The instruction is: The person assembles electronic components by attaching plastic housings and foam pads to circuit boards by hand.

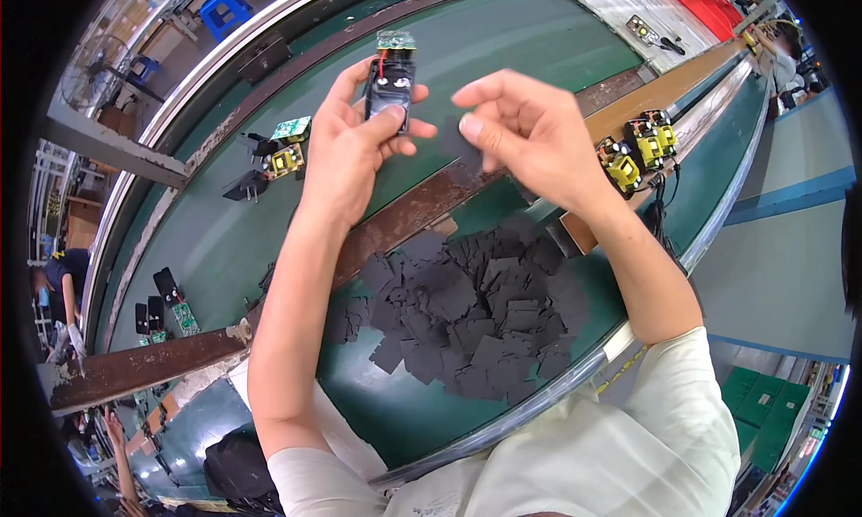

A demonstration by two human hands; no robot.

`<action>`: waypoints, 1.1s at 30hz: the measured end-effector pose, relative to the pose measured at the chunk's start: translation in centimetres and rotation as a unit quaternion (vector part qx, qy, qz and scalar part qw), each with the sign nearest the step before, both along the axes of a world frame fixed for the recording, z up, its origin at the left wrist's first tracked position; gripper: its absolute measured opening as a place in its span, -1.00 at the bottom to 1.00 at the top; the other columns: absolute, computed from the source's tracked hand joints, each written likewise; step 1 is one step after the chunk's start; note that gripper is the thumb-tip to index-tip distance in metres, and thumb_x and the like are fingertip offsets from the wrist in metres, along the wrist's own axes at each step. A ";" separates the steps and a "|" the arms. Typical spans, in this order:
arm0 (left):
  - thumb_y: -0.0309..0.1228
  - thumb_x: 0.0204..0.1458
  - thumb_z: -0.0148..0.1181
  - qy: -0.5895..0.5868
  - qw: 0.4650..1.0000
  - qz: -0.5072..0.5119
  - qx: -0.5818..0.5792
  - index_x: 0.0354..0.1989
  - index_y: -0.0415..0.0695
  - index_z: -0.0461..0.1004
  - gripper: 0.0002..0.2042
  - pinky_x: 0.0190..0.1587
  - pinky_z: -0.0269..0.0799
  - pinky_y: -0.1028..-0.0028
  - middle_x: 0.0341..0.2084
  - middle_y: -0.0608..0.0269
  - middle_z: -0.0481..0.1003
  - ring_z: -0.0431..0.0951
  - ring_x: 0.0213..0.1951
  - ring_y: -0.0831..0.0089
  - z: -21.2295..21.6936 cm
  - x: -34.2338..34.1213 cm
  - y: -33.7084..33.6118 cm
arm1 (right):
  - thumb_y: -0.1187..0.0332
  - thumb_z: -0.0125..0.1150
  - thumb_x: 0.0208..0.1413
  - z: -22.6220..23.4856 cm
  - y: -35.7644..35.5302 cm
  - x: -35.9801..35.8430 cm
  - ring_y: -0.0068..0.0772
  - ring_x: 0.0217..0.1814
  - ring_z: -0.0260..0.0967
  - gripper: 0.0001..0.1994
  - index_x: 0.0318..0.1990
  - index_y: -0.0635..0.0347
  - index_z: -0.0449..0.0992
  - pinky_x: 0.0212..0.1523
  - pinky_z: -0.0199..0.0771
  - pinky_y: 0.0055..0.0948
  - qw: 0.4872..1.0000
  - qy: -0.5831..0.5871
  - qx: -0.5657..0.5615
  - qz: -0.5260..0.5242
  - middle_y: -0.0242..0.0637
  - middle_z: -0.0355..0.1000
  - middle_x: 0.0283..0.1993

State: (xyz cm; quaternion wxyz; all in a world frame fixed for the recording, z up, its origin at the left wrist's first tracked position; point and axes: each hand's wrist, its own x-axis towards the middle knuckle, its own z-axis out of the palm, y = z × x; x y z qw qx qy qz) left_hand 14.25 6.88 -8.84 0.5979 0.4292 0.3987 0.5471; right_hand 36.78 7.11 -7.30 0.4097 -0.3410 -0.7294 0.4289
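1. Gripping a black adapter shell [390, 84], the left hand [350, 144] is held above the green belt [503, 32]; thumb and fingers are closed round the shell's sides.
2. The shell's long axis is set nearly upright in the view, with a small green board [396, 39] and a red wire showing at its far end.
3. A thin dark pad [461, 142] is pinched between thumb and forefinger of the right hand [530, 131]; its exact outline is hard to make out against the fingers.
4. The pad is held just to the right of the shell, near but apart from it, so the right hand is the one closer to the gap between them.
5. A loose heap of pads [476, 315], flat, matt, dark grey and roughly square, is spread below both hands, near the body.
6. Yellow-cored parts [637, 149] are seen at the right, and more shells and boards [274, 153] at the left, well apart.
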 end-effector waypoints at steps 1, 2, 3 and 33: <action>-0.61 0.29 0.07 0.006 1.000 -0.004 0.022 0.42 -0.27 0.20 -0.49 -0.33 0.60 0.50 -0.10 -0.07 0.64 0.73 -0.23 0.31 0.4 0.8 -0.7 | 0.39 0.30 0.38 0.3 0.2 0.1 -0.65 -0.43 0.41 -0.84 -0.18 0.35 0.60 -0.39 0.40 -0.54 0.998 0.035 -0.035 -0.024 -0.44 0.52 -0.40; -0.64 0.29 0.06 0.011 0.999 -0.010 0.044 0.44 -0.28 0.19 -0.47 -0.33 0.60 0.50 -0.08 -0.07 0.63 0.73 -0.21 0.31 0.7 1.6 -1.2 | 0.40 0.30 0.38 0.4 0.3 0.1 -0.68 -0.44 0.39 -0.85 -0.15 0.35 0.59 -0.41 0.39 -0.57 0.994 0.070 -0.068 -0.050 -0.45 0.52 -0.40; -0.64 0.29 0.06 0.011 0.999 -0.015 0.045 0.44 -0.28 0.19 -0.47 -0.33 0.60 0.50 -0.08 -0.07 0.63 0.73 -0.21 0.31 1.0 2.3 -1.6 | 0.40 0.30 0.38 0.4 0.2 0.1 -0.68 -0.44 0.39 -0.85 -0.15 0.35 0.59 -0.41 0.39 -0.57 0.994 0.070 -0.067 -0.054 -0.45 0.52 -0.40; -0.48 0.35 0.21 0.260 0.956 0.003 0.139 0.13 -0.20 0.48 -0.77 -0.45 0.49 0.53 -0.26 0.16 0.65 0.64 -0.46 0.51 1.2 3.3 -2.7 | 0.03 0.16 0.47 0.0 1.1 -0.2 -0.68 -0.43 0.35 -0.61 -0.25 0.18 0.57 -0.42 0.36 -0.53 0.943 0.164 -0.273 -0.093 -0.52 0.48 -0.39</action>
